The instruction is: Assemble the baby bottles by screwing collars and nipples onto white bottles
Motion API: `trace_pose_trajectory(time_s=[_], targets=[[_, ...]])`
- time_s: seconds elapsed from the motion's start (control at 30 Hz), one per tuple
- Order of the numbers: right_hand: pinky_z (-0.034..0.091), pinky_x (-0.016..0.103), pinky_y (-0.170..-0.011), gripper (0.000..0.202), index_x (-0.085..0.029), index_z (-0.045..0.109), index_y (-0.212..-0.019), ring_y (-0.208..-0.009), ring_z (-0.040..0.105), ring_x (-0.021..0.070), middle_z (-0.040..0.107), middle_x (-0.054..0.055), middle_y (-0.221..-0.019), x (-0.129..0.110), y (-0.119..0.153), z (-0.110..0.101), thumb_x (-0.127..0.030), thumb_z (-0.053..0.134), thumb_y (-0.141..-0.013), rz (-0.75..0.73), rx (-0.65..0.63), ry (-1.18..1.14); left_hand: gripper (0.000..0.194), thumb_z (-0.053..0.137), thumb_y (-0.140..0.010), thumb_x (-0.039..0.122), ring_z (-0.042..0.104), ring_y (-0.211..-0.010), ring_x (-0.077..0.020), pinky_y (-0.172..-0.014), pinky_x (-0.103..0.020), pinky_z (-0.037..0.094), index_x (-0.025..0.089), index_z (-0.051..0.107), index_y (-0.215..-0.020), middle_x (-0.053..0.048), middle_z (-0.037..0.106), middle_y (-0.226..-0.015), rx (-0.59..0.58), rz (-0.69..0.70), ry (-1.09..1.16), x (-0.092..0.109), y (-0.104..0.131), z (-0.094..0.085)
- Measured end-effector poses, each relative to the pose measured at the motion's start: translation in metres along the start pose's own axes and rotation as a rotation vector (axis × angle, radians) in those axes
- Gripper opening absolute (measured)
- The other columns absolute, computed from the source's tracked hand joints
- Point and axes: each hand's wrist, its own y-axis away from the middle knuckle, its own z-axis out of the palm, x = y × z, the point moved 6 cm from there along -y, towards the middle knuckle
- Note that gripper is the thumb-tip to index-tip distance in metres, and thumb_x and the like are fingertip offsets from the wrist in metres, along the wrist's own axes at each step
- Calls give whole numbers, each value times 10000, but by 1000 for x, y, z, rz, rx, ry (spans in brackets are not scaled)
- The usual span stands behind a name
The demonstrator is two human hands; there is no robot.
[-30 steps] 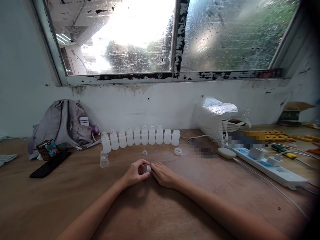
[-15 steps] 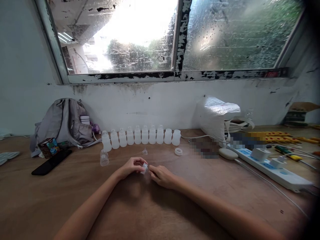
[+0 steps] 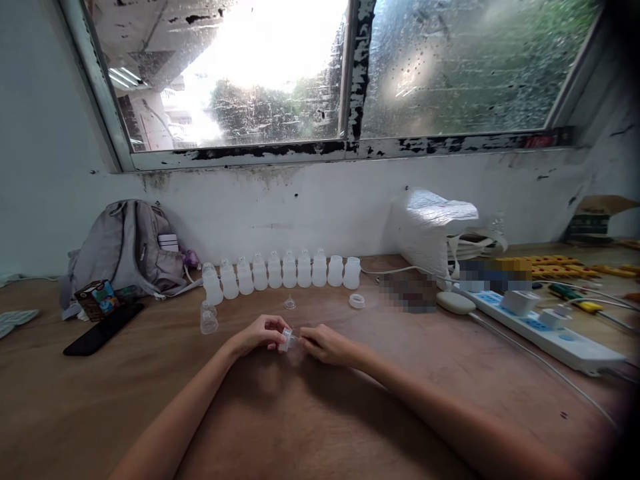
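Note:
My left hand [image 3: 265, 335] grips a small white ring [image 3: 285, 339] near the middle of the table. From the ring's right side a clear nipple [image 3: 294, 342] sticks out, and the fingertips of my right hand [image 3: 320, 345] pinch its tip. Beyond my hands lies another clear nipple [image 3: 289, 303], with a white ring [image 3: 357, 301] to its right. A row of frosted bottles [image 3: 275, 270] runs behind them; the two rightmost have open tops [image 3: 351, 272]. Clear caps [image 3: 209, 318] rest left of my left hand.
A grey backpack [image 3: 127, 250], a small box [image 3: 99, 299] and a black phone [image 3: 103, 329] are at the left. At the right are a white bag [image 3: 425, 230], a power strip [image 3: 545, 331], cables and a round white device [image 3: 455, 303].
My right hand has drawn slightly away from my left, and more of the clear nipple shows between them. The ring has tilted a little. The camera view has shifted slightly.

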Motion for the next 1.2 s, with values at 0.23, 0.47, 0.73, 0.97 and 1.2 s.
trace_pose_trajectory(time_s=[0.23,0.47,0.73,0.97,1.2], targets=[[272,178,-455,182,-168,467,-673,-431,387,71,487,-27,-513,-2,5,0,-193,377,-829,8,-1,-25,244,629,-628,222,421,-442,-51,-452,-184,317,120,523,-823,6,578,-621,35,28,-34,0,4,-1],[253,182,-454,180,-172,463,-669,-430,336,73,440,-32,-506,-2,6,1,-209,380,-824,-5,24,31,228,631,-627,210,434,-457,-54,-460,-187,331,121,531,-812,13,553,-638,43,44,-22,-1,3,-5],[285,182,-488,209,-175,508,-710,-487,440,90,515,-6,-558,9,7,1,-254,374,-849,50,75,49,242,620,-635,173,524,-571,-94,-490,-193,380,136,532,-857,-11,558,-728,49,4,60,-4,2,-2],[335,190,-512,137,-188,519,-859,-514,500,106,559,-12,-592,34,7,-4,-238,396,-825,113,209,20,240,535,-696,194,557,-598,-103,-557,-214,427,144,545,-930,-25,560,-739,93,8,255,-7,2,-14],[394,224,-548,413,-168,376,-1175,-563,548,145,580,5,-647,129,-8,-76,-190,402,-763,595,551,165,187,556,-695,193,629,-722,-180,-710,-294,447,164,478,-862,-46,610,-761,174,44,367,-12,5,-24]])
